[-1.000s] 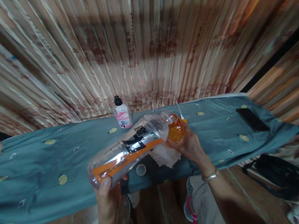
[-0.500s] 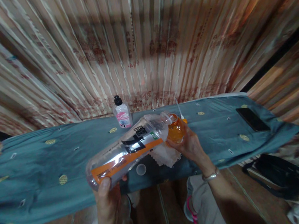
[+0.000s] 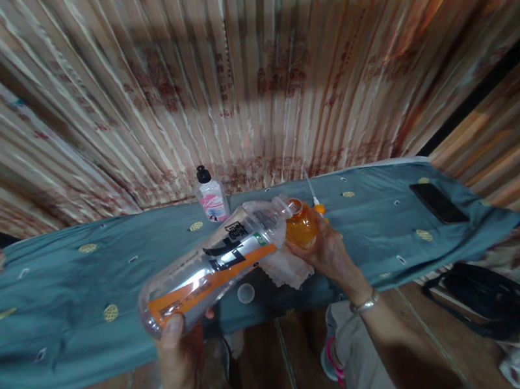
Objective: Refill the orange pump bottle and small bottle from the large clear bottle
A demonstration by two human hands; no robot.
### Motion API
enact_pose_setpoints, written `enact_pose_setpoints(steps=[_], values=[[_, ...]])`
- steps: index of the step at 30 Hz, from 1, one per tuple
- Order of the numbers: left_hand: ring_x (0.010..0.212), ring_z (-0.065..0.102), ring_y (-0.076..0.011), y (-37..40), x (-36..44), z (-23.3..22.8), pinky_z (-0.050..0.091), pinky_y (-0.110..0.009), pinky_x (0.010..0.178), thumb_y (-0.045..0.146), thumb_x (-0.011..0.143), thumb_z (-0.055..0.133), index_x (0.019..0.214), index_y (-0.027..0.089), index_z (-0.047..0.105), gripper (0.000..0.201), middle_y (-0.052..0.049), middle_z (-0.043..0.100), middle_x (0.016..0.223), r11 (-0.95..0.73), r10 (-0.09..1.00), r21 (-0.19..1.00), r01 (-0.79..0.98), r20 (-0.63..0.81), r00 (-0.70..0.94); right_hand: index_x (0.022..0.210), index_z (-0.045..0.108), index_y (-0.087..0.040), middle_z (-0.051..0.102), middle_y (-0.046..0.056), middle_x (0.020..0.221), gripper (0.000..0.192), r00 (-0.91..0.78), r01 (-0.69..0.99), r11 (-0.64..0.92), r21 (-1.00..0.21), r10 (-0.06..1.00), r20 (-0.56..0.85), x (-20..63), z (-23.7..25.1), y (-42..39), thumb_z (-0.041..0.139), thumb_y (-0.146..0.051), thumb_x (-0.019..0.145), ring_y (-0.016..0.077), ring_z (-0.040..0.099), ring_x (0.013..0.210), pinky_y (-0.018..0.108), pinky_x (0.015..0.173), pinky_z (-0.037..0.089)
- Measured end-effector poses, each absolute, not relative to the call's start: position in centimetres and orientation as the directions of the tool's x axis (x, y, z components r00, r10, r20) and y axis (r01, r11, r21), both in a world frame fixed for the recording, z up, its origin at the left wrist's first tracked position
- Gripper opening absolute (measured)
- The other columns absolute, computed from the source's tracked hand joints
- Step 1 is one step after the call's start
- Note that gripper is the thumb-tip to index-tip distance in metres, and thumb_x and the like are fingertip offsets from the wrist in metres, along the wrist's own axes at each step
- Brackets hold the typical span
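My left hand is closed around the base end of a large clear plastic bottle with an orange and silver label. The bottle lies tilted on its side, its open neck at the mouth of a small orange bottle. That small bottle is gripped in my right hand, with its mouth uncapped. Whether liquid is flowing between them I cannot tell. Behind the right hand lies a pump top with an orange collar and a thin tube. A crumpled white tissue and a round translucent cap lie below the bottles.
A clear bottle with a black top and pink label stands near the curtain. A dark phone lies at the right of the green cloth-covered table. On the floor at right is a black bag.
The large bottle has shifted slightly left, its neck still beside the small bottle. More of the orange bottle's mouth shows. Both hands keep their hold.
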State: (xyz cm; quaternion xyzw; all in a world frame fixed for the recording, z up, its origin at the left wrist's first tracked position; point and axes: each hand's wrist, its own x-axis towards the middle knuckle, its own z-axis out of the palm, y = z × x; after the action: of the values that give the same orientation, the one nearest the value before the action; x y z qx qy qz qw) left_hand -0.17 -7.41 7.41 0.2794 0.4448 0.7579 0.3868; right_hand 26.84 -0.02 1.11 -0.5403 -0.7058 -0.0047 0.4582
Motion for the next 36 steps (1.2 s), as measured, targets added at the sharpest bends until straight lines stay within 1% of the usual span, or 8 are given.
enact_pose_setpoints(steps=[4,9,14,17,22,28,31,36], values=[[0.053,0.063,-0.0182,-7.44,-0.27,7.59,0.051,-0.025,0.038,0.056,0.044,0.096,0.076,0.019,0.072,0.054,-0.003,0.072,0.069,-0.286,0.831,0.893,-0.347,0.052,-0.553,0.150,0.045,-0.012,0.075,0.024,0.126,0.079,-0.018,0.761,0.452,-0.465,0.732,0.681,26.87,1.04,-0.01,0.080,-0.042,0.085,0.0379,0.077,0.112,0.055,0.092,0.067],[0.057,0.064,-0.0177,-7.63,-0.41,7.84,0.049,-0.023,0.039,0.052,0.043,0.097,0.080,0.020,0.072,0.055,-0.002,0.073,0.075,-0.283,0.828,0.890,-0.356,0.040,-0.560,0.151,0.044,-0.013,0.075,0.021,0.127,0.078,-0.033,0.752,0.478,-0.454,0.716,0.698,26.79,1.16,0.02,0.078,-0.042,0.087,0.0352,0.077,0.112,0.054,0.094,0.067],[0.056,0.062,-0.0177,-7.69,-0.61,8.16,0.048,-0.024,0.039,0.051,0.046,0.095,0.079,0.020,0.072,0.050,-0.001,0.070,0.070,-0.290,0.828,0.905,-0.312,0.074,-0.555,0.150,0.046,-0.014,0.073,0.023,0.129,0.075,-0.029,0.738,0.494,-0.460,0.704,0.710,26.54,1.26,-0.01,0.078,-0.039,0.087,0.0379,0.075,0.116,0.057,0.095,0.067],[0.055,0.061,-0.0177,-7.64,-0.63,8.29,0.048,-0.024,0.038,0.050,0.047,0.094,0.082,0.021,0.073,0.050,-0.001,0.069,0.069,-0.289,0.832,0.909,-0.300,0.084,-0.549,0.150,0.046,-0.017,0.073,0.023,0.129,0.076,-0.014,0.724,0.483,-0.492,0.723,0.690,26.49,1.15,-0.03,0.078,-0.038,0.086,0.0386,0.075,0.117,0.060,0.096,0.067],[0.058,0.064,-0.0183,-7.70,-0.57,8.41,0.049,-0.023,0.039,0.050,0.048,0.094,0.083,0.021,0.074,0.050,-0.001,0.070,0.072,-0.274,0.843,0.913,-0.301,0.078,-0.532,0.153,0.042,-0.025,0.072,0.020,0.132,0.079,0.004,0.721,0.468,-0.511,0.734,0.679,26.49,0.94,0.01,0.078,-0.040,0.085,0.0367,0.074,0.118,0.062,0.097,0.066],[0.059,0.064,-0.0184,-7.68,-0.68,8.22,0.050,-0.024,0.038,0.052,0.048,0.094,0.084,0.019,0.073,0.053,-0.002,0.072,0.076,-0.290,0.837,0.908,-0.303,0.087,-0.540,0.152,0.043,-0.017,0.073,0.022,0.131,0.075,-0.021,0.729,0.497,-0.471,0.704,0.710,26.41,1.04,0.00,0.076,-0.039,0.088,0.0360,0.074,0.118,0.058,0.096,0.066],[0.059,0.065,-0.0193,-7.65,-0.79,8.03,0.050,-0.025,0.038,0.052,0.049,0.094,0.085,0.019,0.073,0.053,-0.003,0.072,0.075,-0.298,0.843,0.905,-0.303,0.101,-0.528,0.152,0.043,-0.017,0.073,0.021,0.132,0.075,-0.017,0.727,0.479,-0.492,0.729,0.685,26.43,1.11,-0.05,0.075,-0.041,0.088,0.0355,0.074,0.118,0.057,0.099,0.065],[0.058,0.064,-0.0185,-7.72,-0.75,7.92,0.051,-0.024,0.039,0.050,0.051,0.093,0.088,0.019,0.073,0.053,-0.003,0.070,0.073,-0.291,0.841,0.904,-0.314,0.085,-0.534,0.149,0.046,-0.017,0.074,0.021,0.128,0.076,0.007,0.722,0.453,-0.523,0.751,0.660,26.46,1.15,-0.08,0.078,-0.040,0.084,0.0379,0.075,0.115,0.057,0.097,0.066]])
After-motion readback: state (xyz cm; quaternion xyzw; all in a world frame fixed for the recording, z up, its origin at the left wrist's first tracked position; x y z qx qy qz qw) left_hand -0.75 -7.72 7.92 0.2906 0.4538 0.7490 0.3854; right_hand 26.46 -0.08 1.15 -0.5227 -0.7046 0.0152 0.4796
